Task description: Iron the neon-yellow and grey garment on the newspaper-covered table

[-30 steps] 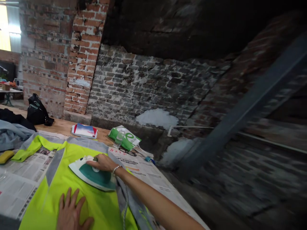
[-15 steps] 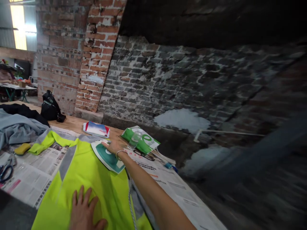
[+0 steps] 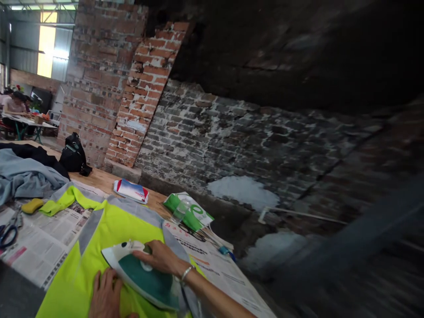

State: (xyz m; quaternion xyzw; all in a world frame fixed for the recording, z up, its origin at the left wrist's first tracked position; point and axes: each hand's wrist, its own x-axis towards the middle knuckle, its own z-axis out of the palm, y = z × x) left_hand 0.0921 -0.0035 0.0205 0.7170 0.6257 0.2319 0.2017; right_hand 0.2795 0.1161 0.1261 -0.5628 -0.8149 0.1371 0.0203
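A neon yellow garment with grey panels (image 3: 132, 221) lies spread over newspaper on the table. On it rests a green and white iron (image 3: 145, 276), its tip pointing to the upper left. My right hand (image 3: 162, 257) is wrapped round the iron's handle. Just left of the iron, my left hand (image 3: 106, 293) lies on the yellow cloth with its fingers stretched out; its lower part is cut off by the frame's bottom edge.
Scissors (image 3: 9, 232), a yellow sponge (image 3: 32, 206) and grey-blue cloth (image 3: 28, 176) are at left. A black bag (image 3: 73, 154), white-red-blue packet (image 3: 131, 191), green-white bag (image 3: 192, 212), clear cup (image 3: 181, 210) and glasses (image 3: 195, 234) lie further back. Distant people sit at another table.
The iron in my right hand has moved down the garment, nearer to my left hand, and its tip has turned more to the left. The camera view has tilted up.
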